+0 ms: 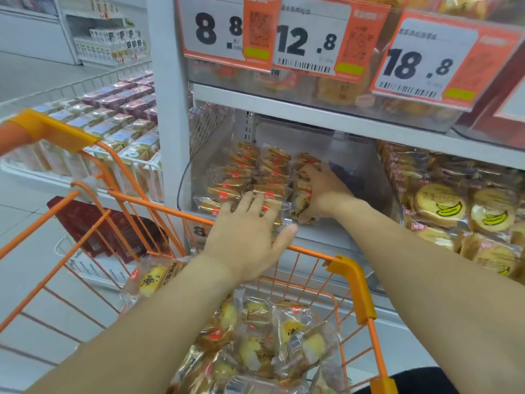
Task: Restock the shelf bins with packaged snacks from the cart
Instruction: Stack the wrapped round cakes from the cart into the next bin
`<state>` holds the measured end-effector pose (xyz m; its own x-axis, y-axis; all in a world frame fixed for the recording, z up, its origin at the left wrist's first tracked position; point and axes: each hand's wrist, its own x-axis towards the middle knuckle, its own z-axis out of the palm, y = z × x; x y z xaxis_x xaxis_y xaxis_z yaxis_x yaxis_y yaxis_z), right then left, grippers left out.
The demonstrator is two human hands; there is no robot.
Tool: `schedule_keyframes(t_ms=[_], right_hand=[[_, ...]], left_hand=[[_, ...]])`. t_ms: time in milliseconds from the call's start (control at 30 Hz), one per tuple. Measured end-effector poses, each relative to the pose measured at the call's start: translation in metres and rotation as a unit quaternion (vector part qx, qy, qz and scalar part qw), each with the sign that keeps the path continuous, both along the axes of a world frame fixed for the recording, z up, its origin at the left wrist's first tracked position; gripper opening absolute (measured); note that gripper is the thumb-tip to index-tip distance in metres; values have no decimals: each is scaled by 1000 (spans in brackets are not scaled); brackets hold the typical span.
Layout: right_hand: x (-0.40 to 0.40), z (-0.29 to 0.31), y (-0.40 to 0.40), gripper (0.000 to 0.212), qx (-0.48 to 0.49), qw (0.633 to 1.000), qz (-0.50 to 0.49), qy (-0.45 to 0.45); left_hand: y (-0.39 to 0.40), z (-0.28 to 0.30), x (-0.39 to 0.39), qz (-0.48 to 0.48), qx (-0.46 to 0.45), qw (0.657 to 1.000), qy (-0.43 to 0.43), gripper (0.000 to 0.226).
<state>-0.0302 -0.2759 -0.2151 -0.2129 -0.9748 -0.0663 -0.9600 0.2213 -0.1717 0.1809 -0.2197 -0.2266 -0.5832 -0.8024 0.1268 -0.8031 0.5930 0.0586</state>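
Wrapped snack packs (250, 177) lie in rows in a clear shelf bin (369, 177). The right hand (321, 191) curls its grip around several packs, setting them in the third row. The left hand (247, 231), fingers spread flat, steadies the front packs. Next likely comes letting go, then reaching into the orange cart (355, 285) for more.

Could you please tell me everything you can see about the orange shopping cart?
The shopping cart is an orange wire basket with thicker orange plastic corner caps and a handle bar at the left. It stands on the pale floor, close against the shelf. Clear-wrapped yellow pastries are heaped inside. Both forearms reach over it toward the bin; whether they touch its rim is unclear.
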Motion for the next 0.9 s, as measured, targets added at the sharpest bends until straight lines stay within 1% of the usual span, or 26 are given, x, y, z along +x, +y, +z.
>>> schedule_keyframes(t_ms=[100,133,200,233,267,333,433,500,600,700,767,800,833,867,900], right_hand=[[0,2,4,125,-25,998,-24,53],[2,4,7,129,-35,997,-42,54],[8,3,12,137,-29,995,-90,18],[11,4,15,136,-7,994,-112,2],[14,4,19,132,14,991,-133,-17],[16,4,23,118,18,986,-152,-62],[22,3,24,91,-10,988,-136,-76],[25,-1,21,79,-22,988,-121,-89],[21,-14,14,75,-35,994,-76,-76],[11,-11,10,87,3,994,-67,-81],[8,2,11,83,54,996,-66,-40],[6,9,12,87,57,996,-72,1],[6,17,15,96,45,995,-75,50],[9,28,23,99,21,992,-77,94],[12,37,33,91,-28,991,-52,116]], left_hand=[[0,0,-1,1,8,1000,-8,74],[0,1,-2,1,11,1000,-11,72],[0,1,-1,2,10,1000,-14,71],[0,1,-1,3,10,1000,-13,72],[0,0,-1,3,10,1000,-13,72],[0,0,-1,2,9,1000,-13,71],[-1,-1,-2,3,3,1000,-13,71],[-1,-1,-3,4,2,1000,-13,71],[-2,-2,-2,6,-4,1000,-12,73],[-2,-1,-2,4,-1,1000,-13,72],[-2,0,-2,2,3,1000,-17,71],[0,1,-1,1,4,1000,-18,71],[0,2,-1,1,5,1000,-18,71],[-1,2,-1,3,7,1000,-17,71],[-2,3,-1,3,10,1000,-14,71]])
